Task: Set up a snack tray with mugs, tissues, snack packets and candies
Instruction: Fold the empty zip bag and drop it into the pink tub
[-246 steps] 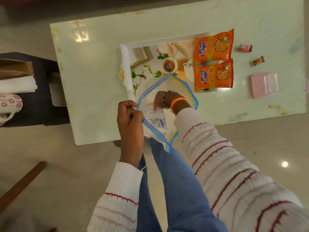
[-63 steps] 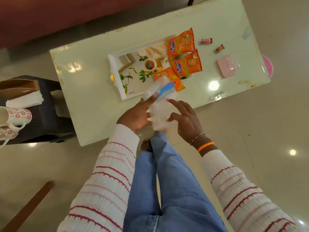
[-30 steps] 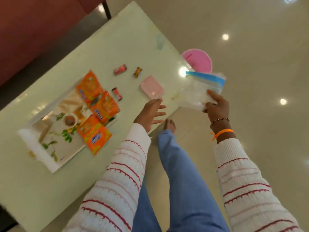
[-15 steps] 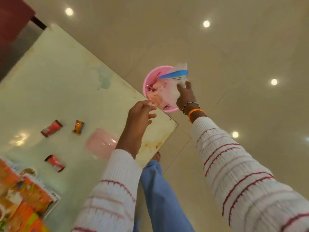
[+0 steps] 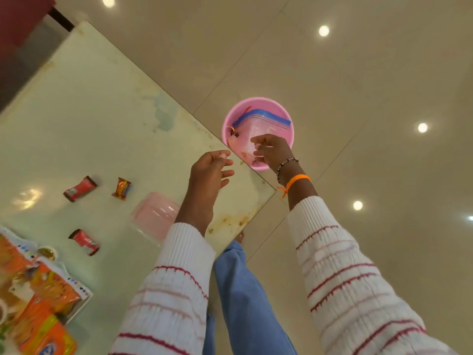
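An empty zip bag (image 5: 266, 124) with a blue seal lies inside a pink bin (image 5: 257, 103) on the floor beyond the table corner. My right hand (image 5: 271, 149) hovers over the bin, fingers spread, holding nothing. My left hand (image 5: 211, 171) floats above the table corner, fingers loosely apart and empty. Three wrapped candies lie on the pale green table (image 5: 102, 124): a red one (image 5: 79, 188), an orange-red one (image 5: 121, 188) and another red one (image 5: 84, 242). Orange snack packets (image 5: 43, 303) rest on the white tray (image 5: 82, 301) at the lower left.
A small pink lidded box (image 5: 154, 217) sits on the table, partly behind my left wrist. My legs in blue jeans (image 5: 245, 303) stand at the table's edge. The shiny tiled floor (image 5: 358, 98) spreads to the right. A dark red sofa (image 5: 20, 19) fills the top left corner.
My right hand carried the empty zip bag from the table to the pink bin and let it go. The view swung right, away from the tray.
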The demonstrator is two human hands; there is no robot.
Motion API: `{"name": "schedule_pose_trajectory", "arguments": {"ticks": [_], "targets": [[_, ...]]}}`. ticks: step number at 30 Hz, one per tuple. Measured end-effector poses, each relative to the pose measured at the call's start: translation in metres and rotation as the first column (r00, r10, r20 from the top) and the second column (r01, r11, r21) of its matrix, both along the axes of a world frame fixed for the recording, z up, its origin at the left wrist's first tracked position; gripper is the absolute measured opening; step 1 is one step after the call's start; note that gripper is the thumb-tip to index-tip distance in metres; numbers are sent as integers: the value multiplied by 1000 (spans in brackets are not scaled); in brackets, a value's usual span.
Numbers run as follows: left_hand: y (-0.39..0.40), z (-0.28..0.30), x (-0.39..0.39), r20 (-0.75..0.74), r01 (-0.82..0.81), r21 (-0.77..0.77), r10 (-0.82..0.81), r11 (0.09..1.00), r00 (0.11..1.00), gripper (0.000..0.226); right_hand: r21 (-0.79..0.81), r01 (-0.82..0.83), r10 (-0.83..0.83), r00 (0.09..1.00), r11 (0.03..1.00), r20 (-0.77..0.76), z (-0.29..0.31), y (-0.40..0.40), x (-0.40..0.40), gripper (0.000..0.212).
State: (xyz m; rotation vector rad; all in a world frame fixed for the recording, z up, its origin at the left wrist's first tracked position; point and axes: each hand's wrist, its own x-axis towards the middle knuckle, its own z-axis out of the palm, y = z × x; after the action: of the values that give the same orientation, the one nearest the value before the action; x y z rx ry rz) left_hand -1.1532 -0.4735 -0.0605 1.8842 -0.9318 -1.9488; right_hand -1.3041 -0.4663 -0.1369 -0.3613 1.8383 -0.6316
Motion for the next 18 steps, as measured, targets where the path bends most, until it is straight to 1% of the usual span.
{"name": "schedule_pose_trajectory", "arguments": {"ticks": [3, 6, 9, 14, 18], "targets": [[6, 11, 12, 11, -31, -23, 32, 999, 999, 21, -84, 50, -48, 998, 995, 34, 32, 3, 30, 26], [18, 27, 36, 13, -107, -48, 108, 993, 994, 21, -141, 32, -16, 993, 990, 118, 66, 9, 69, 24], [35, 44, 71, 18, -206, -53, 207, 977, 978, 22, -159, -39, 64, 985, 986, 158, 95, 21, 111, 24], [75, 73, 144, 19, -388, -49, 389, 920, 921, 23, -156, -171, 193, 972, 973, 134, 134, 48, 182, 25], [116, 97, 209, 8, -513, -67, 514, 856, 858, 22, -144, -311, 329, 936, 939, 123, 160, 79, 248, 25]]}}
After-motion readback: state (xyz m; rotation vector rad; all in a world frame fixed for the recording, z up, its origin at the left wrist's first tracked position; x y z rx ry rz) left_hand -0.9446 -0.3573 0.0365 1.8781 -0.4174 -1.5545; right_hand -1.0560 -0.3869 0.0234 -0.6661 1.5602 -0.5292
